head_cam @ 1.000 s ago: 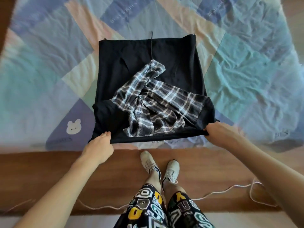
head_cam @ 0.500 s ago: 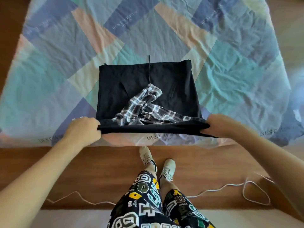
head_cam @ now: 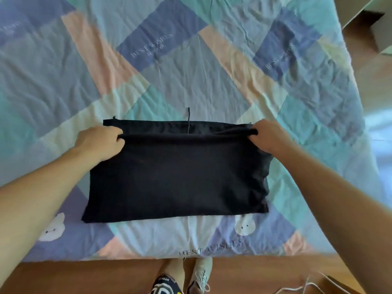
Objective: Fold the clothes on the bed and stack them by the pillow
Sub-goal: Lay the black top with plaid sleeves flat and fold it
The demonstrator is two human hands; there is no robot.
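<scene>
Two hands were on it: my left hand (head_cam: 99, 143) and right hand (head_cam: 268, 136) each pinched a far corner of the soft black folded cloth garment (head_cam: 178, 177), lying on the pastel patchwork bedsheet (head_cam: 191, 77). Looked light and floppy, so corners seemed the best hold.

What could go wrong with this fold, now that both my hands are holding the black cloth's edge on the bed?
The folded edge gripped by the left hand and right hand stops short of the black garment's far edge, so the halves may land uneven. The near left corner spreads wider than the right, hinting at a skewed fold. The thin cord at the far edge could end up sticking out of the stack.
</scene>
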